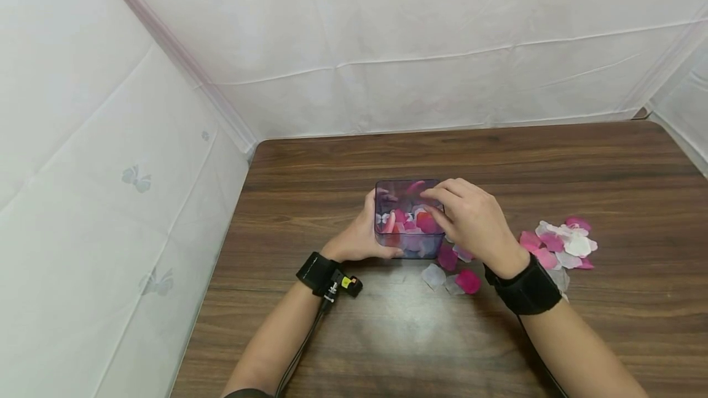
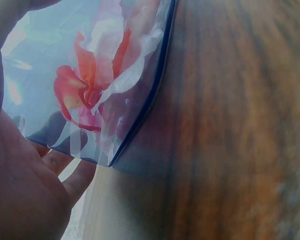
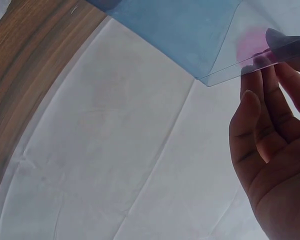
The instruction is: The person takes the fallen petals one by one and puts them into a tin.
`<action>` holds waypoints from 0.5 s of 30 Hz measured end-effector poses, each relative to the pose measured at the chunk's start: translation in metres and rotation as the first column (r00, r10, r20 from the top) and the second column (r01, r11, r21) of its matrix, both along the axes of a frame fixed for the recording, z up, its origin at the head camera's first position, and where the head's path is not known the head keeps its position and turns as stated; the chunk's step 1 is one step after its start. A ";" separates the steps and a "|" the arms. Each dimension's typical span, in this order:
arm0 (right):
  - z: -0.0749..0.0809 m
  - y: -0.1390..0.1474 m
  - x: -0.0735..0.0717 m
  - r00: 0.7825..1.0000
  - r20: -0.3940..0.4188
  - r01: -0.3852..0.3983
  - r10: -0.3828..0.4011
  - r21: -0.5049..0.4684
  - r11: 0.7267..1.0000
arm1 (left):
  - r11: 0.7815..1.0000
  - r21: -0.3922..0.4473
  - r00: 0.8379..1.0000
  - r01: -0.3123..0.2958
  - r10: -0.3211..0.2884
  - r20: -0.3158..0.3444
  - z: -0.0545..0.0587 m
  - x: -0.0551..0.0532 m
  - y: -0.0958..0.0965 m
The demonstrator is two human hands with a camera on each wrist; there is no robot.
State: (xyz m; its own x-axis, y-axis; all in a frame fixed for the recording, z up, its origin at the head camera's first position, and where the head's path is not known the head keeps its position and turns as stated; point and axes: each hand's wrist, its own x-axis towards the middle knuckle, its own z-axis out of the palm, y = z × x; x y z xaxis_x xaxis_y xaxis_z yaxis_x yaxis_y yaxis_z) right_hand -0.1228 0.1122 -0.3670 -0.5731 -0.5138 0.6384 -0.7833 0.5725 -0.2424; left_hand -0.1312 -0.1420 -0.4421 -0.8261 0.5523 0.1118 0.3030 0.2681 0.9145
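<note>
Partly curled hands (image 1: 365, 235) (image 1: 477, 221) at tinted box (image 1: 410, 234)

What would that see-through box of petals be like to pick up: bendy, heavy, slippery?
The transparent box is probably stiff: its walls look flat where the left hand grips it. Holding thin petals, it should feel fairly light. Glossy highlights on its wall suggest it might be slippery.
</note>
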 end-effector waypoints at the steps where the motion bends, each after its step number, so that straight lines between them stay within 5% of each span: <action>1: 0.000 0.000 0.000 1.000 0.007 0.004 -0.004 0.005 1.000 | 1.000 -0.004 1.000 -0.002 0.002 -0.001 0.000 0.000 0.000; 9: 0.002 0.007 -0.002 1.000 0.007 0.016 -0.016 -0.014 1.000 | 1.000 0.011 0.999 -0.004 0.004 0.039 0.004 0.001 0.001; 15: 0.007 0.030 -0.011 0.993 0.050 0.114 -0.111 -0.054 0.992 | 1.000 0.011 0.999 0.013 -0.014 0.045 0.028 0.009 0.003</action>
State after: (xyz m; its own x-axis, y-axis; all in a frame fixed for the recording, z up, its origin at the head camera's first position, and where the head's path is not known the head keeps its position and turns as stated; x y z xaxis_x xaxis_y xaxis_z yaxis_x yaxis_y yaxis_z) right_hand -0.1333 0.1424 -0.3600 -0.6552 -0.4083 0.6356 -0.7017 0.6406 -0.3118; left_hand -0.1225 -0.1388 -0.4139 -0.8228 0.5626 0.0802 0.2647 0.2546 0.9301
